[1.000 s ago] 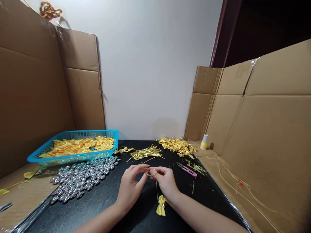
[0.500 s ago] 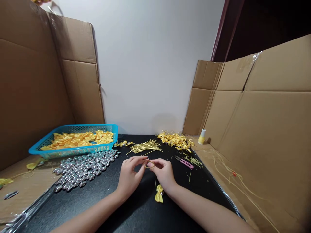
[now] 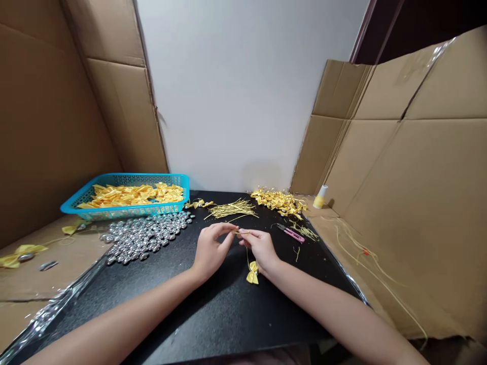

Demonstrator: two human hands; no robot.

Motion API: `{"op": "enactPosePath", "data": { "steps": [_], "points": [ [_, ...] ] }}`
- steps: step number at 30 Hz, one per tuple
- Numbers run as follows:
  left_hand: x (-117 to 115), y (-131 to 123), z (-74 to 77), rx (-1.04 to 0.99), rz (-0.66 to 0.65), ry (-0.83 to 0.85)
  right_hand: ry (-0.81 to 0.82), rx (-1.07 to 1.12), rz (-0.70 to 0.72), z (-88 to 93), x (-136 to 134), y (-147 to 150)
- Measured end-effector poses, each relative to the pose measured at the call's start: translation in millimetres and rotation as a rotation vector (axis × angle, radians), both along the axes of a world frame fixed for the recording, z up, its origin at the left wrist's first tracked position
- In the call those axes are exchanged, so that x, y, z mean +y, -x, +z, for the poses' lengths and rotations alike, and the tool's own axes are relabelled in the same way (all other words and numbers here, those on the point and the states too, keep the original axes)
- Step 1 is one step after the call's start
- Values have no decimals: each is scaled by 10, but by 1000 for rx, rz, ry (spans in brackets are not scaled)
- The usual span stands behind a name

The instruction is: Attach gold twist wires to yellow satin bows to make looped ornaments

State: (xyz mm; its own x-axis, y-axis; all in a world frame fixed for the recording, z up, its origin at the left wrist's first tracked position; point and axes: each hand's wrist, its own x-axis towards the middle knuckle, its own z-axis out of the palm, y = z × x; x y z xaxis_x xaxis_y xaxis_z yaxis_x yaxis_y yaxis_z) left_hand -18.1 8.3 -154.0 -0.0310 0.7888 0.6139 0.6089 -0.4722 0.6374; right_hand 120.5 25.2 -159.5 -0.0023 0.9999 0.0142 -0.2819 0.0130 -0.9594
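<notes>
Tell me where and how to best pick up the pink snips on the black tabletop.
Best by the pink handles, probably with the right hand from the near right side: the snips lie flat, handles slanting toward the near right, while the blades point left and away.

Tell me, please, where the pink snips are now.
In the head view, the snips lie on the black table, right of centre, beside the thread scraps and to the right of the right hand.
</notes>
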Motion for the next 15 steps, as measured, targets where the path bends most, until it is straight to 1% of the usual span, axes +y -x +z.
{"op": "enactPosePath", "data": {
  "steps": [3,9,15],
  "points": [
    [11,1,-18,-48,-29,17,28,35,7,18,-13,-1],
    [5,-12,-41,-81,-50,34,64,75,23,29,-14,-15],
    [-29,-56,-17,-93,-49,32,15,23,14,-9,17,-4]
  ]
}}
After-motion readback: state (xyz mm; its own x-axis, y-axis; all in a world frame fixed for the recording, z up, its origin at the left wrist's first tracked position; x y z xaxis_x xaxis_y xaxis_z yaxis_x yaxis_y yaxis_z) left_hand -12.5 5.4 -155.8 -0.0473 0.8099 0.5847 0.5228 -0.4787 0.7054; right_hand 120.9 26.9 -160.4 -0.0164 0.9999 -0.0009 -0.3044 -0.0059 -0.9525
